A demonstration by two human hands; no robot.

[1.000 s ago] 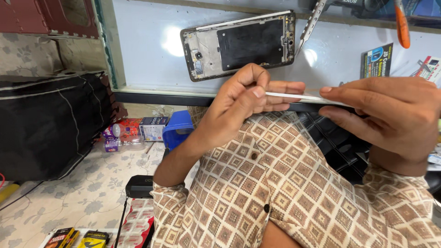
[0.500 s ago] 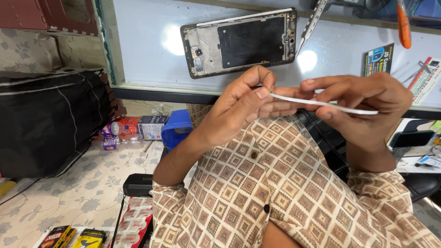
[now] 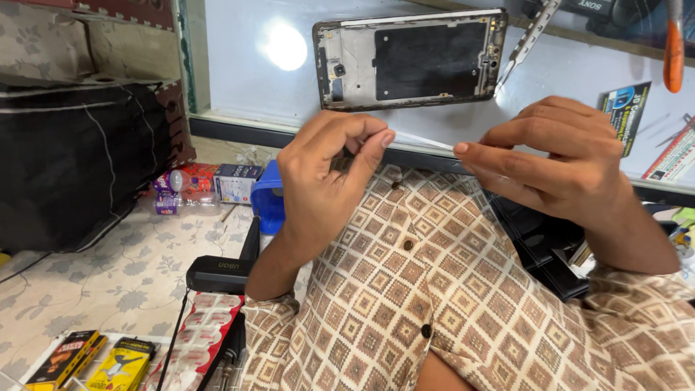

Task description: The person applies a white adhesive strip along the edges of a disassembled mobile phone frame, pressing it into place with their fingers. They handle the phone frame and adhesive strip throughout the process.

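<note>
Two bare hands meet above a brown-and-cream diamond-patterned shirt (image 3: 463, 289), with one thin, pale translucent strip (image 3: 423, 140) stretched between them. The left hand (image 3: 329, 181) has its grip closed on the strip's left end, thumb and forefinger pinched together; the right hand (image 3: 565, 163) has its grip closed on the other end between extended fingertips. The strip runs nearly level from one pinch to the other, just in front of the edge of the glass tabletop (image 3: 239, 80). On that tabletop, beyond the hands, lies one opened phone frame with a dark back panel and bare metal rim (image 3: 409, 59); one orange-handled tool (image 3: 674, 47) lies at the far right. Below, on the floral-patterned floor (image 3: 101, 268), stand one black bag (image 3: 72, 166), one clear plastic bottle (image 3: 181, 192), one small white box (image 3: 237, 182) and one blue plastic container (image 3: 269, 199); two yellow-and-black packets (image 3: 98, 360) lie at the lower left.
</note>
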